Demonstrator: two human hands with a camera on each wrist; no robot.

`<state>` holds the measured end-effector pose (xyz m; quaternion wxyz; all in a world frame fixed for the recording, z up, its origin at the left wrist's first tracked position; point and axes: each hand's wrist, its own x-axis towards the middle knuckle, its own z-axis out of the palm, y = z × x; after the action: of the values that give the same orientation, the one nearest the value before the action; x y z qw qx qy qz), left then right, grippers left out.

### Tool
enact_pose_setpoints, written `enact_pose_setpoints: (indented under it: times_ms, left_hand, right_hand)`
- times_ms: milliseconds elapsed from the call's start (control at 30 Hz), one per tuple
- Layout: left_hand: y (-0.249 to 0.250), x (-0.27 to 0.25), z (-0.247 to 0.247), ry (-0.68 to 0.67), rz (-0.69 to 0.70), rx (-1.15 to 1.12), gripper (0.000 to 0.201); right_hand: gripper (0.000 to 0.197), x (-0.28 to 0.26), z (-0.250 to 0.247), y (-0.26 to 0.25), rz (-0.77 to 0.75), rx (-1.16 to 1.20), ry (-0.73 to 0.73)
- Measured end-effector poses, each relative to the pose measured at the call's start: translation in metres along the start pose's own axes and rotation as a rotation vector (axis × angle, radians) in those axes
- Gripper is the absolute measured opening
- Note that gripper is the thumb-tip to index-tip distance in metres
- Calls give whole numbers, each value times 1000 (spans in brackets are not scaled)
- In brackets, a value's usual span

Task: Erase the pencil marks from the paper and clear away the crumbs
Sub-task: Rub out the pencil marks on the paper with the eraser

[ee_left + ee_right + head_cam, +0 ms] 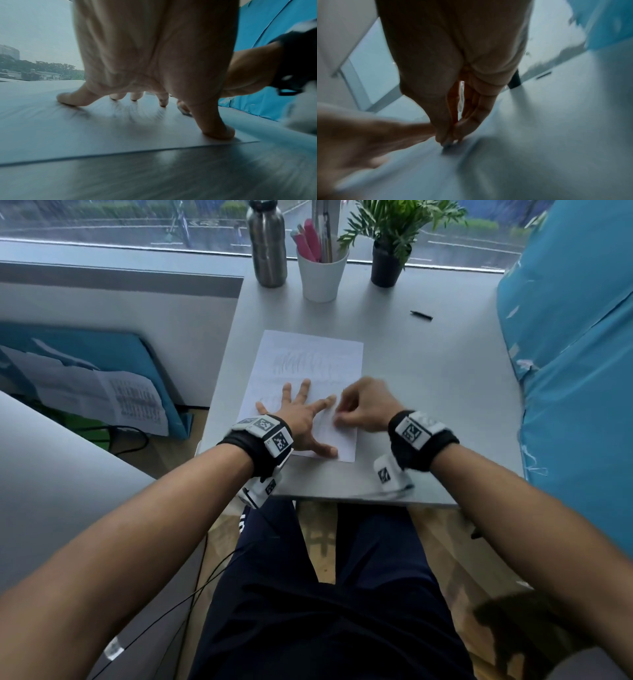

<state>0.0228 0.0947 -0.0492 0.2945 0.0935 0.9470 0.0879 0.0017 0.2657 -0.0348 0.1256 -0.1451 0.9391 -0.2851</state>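
A white sheet of paper (pixel 308 347) lies on the grey table, with grey pencil marks (pixel 301 362) across its upper half. My left hand (pixel 301 419) lies flat on the lower half, fingers spread, pressing the paper (pixel 85 135) down. Just to its right, my right hand (pixel 340 419) is curled over the sheet's right side, its fingertips pinching a small eraser (pixel 447 145) against the paper. The eraser (pixel 185 110) shows beyond the left thumb in the left wrist view. Motion blur hides any crumbs.
At the back of the table stand a steel bottle (pixel 267 241), a white cup of pens (pixel 322 273) and a potted plant (pixel 387 265). A small black pen part (pixel 421 315) lies at the right. Blue sheeting (pixel 575 371) borders the right; the table's front edge (pixel 342 498) is close.
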Motion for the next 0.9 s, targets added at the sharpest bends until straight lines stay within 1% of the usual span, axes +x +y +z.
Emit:
enact_pose_setpoints:
  times_ms: [33,67,100,167,200,233,300,333,367,433,467,500,533,567,600,633,700,733,800,833,867,900]
  left_hand:
    - [0,0,0,3,-5,-3,121]
    - [0,-1,-1,6,-10,-2,120]
    - [0,-1,-1,5,-11,2,121]
    - [0,0,-2,8,-4,11,121]
    - [0,0,-1,9,-1,13,121]
    - [0,-1,0,10,0,10,121]
    - [1,-2,2,15,-8,4,120]
    - [0,-2,2,18,-14,2,120]
    - [0,-1,2,19,-13,-2,120]
    - [0,0,2,27,-3,-12,121]
    - [0,0,3,25,1,-11,120]
    - [1,-1,3,19,-1,-8,120]
    - [1,-1,4,16,-5,-6,120]
    - [1,-2,3,18,-8,-4,120]
    - [2,-3,3,19,-10,-6,120]
    - [2,-3,2,18,-8,-9,120]
    - [2,-2,2,18,-3,-4,121]
    - [2,-2,2,15,0,2,121]
    - [2,-1,3,14,-7,-1,120]
    - [2,-2,2,16,-12,-4,120]
    - [2,-2,3,14,-15,-4,120]
    - [2,-2,2,14,-12,-1,121]
  right_hand:
    - [11,4,-7,2,41,19,63]
    - [11,5,-8,2,49,13,95]
    - [8,2,-5,-1,21,-2,62]
    - [4,-9,6,-12,-92,-48,-90]
    - [5,-10,7,-12,-110,-58,-115]
    - [7,-4,2,-7,-71,-64,-88]
    - [11,7,-12,2,26,-23,39]
    - [10,8,-12,1,27,-24,62]
    - [6,4,-8,-4,-9,-32,20]
    - [7,-7,5,-13,-132,-68,-123]
    - [7,-6,5,-11,-132,-66,-134]
    - [5,-1,0,-5,-77,-60,-96]
    - [7,6,-7,2,-14,-25,-28]
    - [10,9,-13,6,17,-8,32]
    - [9,8,-11,6,13,-4,50]
    - [8,3,-6,1,-29,-15,8]
    - [6,-12,5,-9,-142,-51,-127]
    - [6,-11,4,-7,-138,-55,-136]
    - [7,2,-9,4,-28,-7,-31]
    - [8,6,-13,7,-3,4,16]
    - [8,5,-11,6,-12,-4,20]
    - [7,-1,-6,0,-52,-30,-31]
